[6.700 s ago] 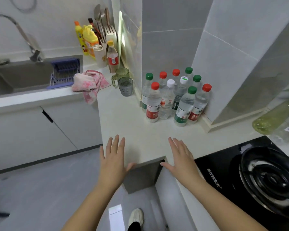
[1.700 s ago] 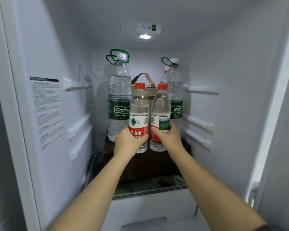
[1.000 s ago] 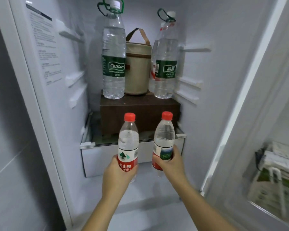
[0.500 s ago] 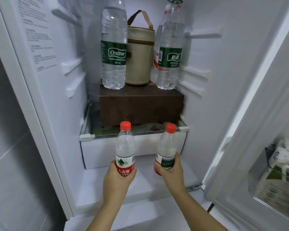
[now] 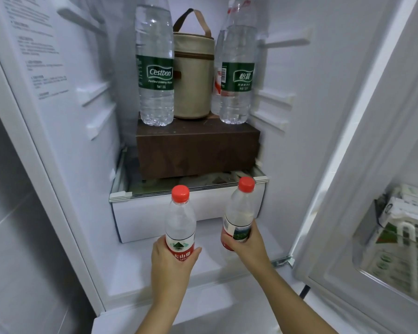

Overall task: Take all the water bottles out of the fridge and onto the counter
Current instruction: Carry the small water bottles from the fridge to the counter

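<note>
The open fridge (image 5: 65, 121) fills the view. My left hand (image 5: 171, 263) grips a small red-capped water bottle (image 5: 180, 220), held upright in front of the lower drawer. My right hand (image 5: 247, 244) grips a second small red-capped bottle (image 5: 239, 210), tilted slightly right. Higher up, two large green-labelled water bottles (image 5: 156, 66) (image 5: 237, 66) stand on a brown box (image 5: 198, 150). Another bottle with a red label (image 5: 217, 85) shows partly behind the right large one.
A beige bag with a brown handle (image 5: 193, 75) stands between the large bottles. A white drawer (image 5: 143, 218) sits under the glass shelf (image 5: 179, 190). The open fridge door (image 5: 362, 165) is at right, with green-and-white cartons (image 5: 405, 227) in its bin.
Both hands took the two small red-capped bottles off the brown box and pulled them down and out toward me. In the oldest frame I stood at the counter with several bottles.
</note>
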`<action>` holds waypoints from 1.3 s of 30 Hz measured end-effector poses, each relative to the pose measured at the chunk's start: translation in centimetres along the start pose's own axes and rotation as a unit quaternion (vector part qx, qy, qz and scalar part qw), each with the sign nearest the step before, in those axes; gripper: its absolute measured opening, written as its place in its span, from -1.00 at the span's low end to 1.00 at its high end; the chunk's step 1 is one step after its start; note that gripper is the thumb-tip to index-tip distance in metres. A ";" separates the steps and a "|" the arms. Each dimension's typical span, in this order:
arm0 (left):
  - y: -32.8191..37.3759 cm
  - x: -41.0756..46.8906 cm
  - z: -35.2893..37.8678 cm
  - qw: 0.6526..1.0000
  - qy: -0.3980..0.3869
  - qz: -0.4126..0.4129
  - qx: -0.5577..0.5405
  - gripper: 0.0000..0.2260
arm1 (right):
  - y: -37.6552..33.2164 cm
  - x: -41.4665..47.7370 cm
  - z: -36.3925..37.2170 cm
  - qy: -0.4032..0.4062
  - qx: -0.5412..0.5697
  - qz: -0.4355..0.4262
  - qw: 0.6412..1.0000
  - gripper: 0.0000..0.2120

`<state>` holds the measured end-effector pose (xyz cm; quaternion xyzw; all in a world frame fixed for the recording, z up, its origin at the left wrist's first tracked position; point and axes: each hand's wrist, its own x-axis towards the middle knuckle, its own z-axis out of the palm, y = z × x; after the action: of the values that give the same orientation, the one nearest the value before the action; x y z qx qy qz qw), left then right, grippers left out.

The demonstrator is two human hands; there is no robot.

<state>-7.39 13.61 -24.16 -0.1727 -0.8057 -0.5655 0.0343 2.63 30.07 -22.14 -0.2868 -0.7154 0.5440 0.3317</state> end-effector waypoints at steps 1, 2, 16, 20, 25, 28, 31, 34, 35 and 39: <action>0.0 -0.1 0.1 1.000 0.002 0.001 -0.001 -0.34 | 0.1 0.0 -0.1 -0.009 0.000 0.001 1.000 -0.44; 0.0 -0.1 0.1 1.000 0.003 0.002 -0.001 -0.34 | 0.2 -0.1 -0.2 -0.015 0.001 0.003 1.000 -0.44; 0.6 0.9 -0.6 0.993 -0.066 -0.040 -0.090 -0.49 | -0.2 -0.3 0.0 0.013 0.024 -0.025 0.999 -0.25; 0.3 1.3 -1.1 0.989 -0.096 -0.040 -0.103 -0.46 | -0.2 -0.1 -1.4 -0.058 0.010 -0.019 0.998 -0.14; 0.2 2.1 -1.3 0.981 -0.122 -0.047 -0.140 -0.33 | 0.0 -0.5 -0.6 -0.057 0.016 -0.001 0.998 -0.16; 0.0 2.3 -1.3 0.981 -0.126 -0.034 -0.142 -0.35 | 0.3 -0.5 0.0 -0.010 0.023 0.002 1.000 -0.17; -0.4 2.8 -1.3 0.979 -0.139 -0.030 -0.147 -0.37 | 0.7 -0.4 -0.2 0.008 0.020 -0.006 1.000 -0.16; -0.8 2.9 -0.9 0.978 -0.140 -0.025 -0.150 -0.46 | 0.9 -0.8 0.0 0.016 0.017 -0.003 1.000 -0.14; -1.0 2.9 -0.8 0.978 -0.137 -0.026 -0.153 -0.49 | 0.9 -0.8 0.1 0.020 0.016 -0.001 1.000 -0.14; -1.5 2.7 -0.6 0.980 -0.123 -0.028 -0.157 -0.48 | 0.9 -1.0 0.9 0.050 0.021 0.020 0.998 -0.17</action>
<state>-10.50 13.28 -24.62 -0.2216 -0.7094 -0.6603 -0.1080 2.57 29.02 -23.33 -0.3208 -0.6801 0.5508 0.3621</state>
